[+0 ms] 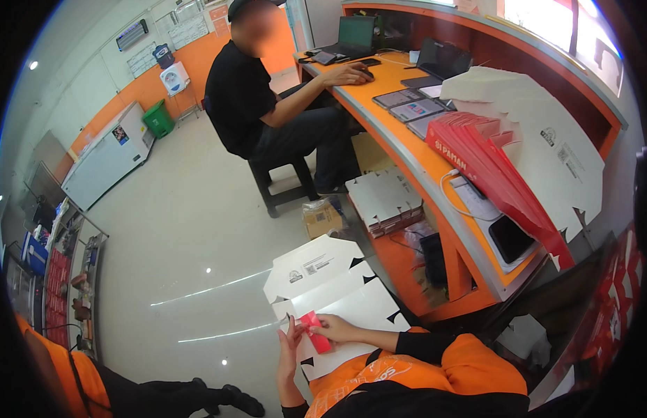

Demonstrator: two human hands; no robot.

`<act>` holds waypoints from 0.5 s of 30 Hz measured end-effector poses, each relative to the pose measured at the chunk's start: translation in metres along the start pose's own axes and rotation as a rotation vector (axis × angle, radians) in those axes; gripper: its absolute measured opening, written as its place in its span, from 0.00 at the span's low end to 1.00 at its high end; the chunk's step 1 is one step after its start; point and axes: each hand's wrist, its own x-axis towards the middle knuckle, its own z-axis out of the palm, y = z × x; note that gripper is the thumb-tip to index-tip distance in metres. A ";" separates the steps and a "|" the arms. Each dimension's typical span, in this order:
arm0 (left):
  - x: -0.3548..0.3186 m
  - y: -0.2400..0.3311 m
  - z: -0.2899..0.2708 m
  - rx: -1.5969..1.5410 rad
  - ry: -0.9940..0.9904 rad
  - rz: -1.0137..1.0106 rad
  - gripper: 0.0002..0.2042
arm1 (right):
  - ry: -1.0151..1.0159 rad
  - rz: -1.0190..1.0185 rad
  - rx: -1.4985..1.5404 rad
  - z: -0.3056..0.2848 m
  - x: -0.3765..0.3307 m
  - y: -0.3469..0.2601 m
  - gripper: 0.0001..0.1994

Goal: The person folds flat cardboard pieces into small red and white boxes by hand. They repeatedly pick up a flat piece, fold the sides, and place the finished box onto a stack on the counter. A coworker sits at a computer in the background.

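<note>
A flat, unfolded white cardboard box (pixel 358 297) with dark-edged notches lies across my lap. Above it I hold a small pink-red rectangular slip (pixel 320 341), paper-like, its exact kind unclear. My right hand (pixel 339 329) pinches the slip near its upper part, fingers bent inward. At the slip's left edge, my left hand (pixel 291 346) has its thumb and fingertips closed on it, with the palm turned sideways. Both hands meet close together over the cardboard's lower left part.
An orange desk (pixel 390 118) at right bears laptops, tablets, a phone (pixel 512 240) and a stack of red folded boxes (pixel 491 174). More white cardboard (pixel 383 195) is stacked below. A seated person (pixel 243 97) uses a mouse; another person in orange (pixel 65 369) stands lower left.
</note>
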 end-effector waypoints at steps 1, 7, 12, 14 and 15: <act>-0.005 0.005 -0.006 -0.048 -0.051 -0.009 0.40 | -0.005 -0.040 0.053 -0.004 0.009 0.017 0.18; -0.061 0.043 -0.004 -0.224 -0.382 0.172 0.44 | 0.088 -0.118 0.336 -0.012 -0.020 -0.066 0.15; -0.066 0.084 0.072 0.111 -0.006 0.516 0.31 | 0.297 -0.361 0.347 -0.019 -0.031 -0.117 0.13; -0.051 0.082 0.081 0.314 0.118 0.617 0.24 | 0.339 -0.369 0.343 -0.018 -0.036 -0.125 0.12; -0.042 0.079 0.082 0.404 0.159 0.665 0.22 | 0.357 -0.390 0.337 -0.017 -0.037 -0.126 0.11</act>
